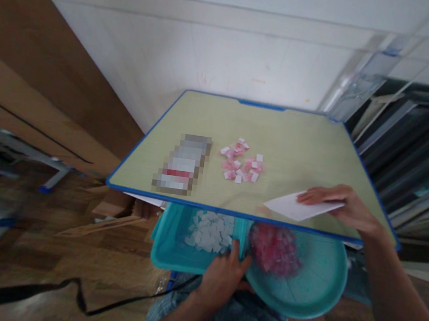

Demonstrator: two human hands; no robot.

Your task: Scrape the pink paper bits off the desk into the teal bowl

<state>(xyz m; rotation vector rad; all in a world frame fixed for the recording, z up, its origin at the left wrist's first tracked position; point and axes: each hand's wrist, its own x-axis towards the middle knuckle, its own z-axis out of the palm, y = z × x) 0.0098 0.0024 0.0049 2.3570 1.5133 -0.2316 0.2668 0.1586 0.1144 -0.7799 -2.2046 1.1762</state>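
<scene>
So I'm standing in on this, and what matters to me is how the white card (295, 209) sits next to that little bunch of pink pieces with white tabs (235, 164). The card is right of centre in the frame, low on the pale board (304, 140), with its long axis running roughly sideways, so its narrow left corner ends up nearest the pink bunch. From the right fingertips, the pink stuff is off to the left and a bit higher up the frame.

The right hand (338, 198) has the card: fingers close together, laid over the top of it, thumb out of sight. Can't tell if the card's underside touches the board.

Left hand (221, 277) is bottom centre, below the board's near edge, right where the turquoise bin (175, 260) meets the round basin (317, 279). White bits (209, 231) lie just up and left of those fingers, pink pile (276, 250) just to the right. Index finger's stretched out, thumb a narrow gap away, and honestly I can't tell if anything's pinched there. For the pink bunch, the right hand's on the same surface; the left is down past the edge.
</scene>
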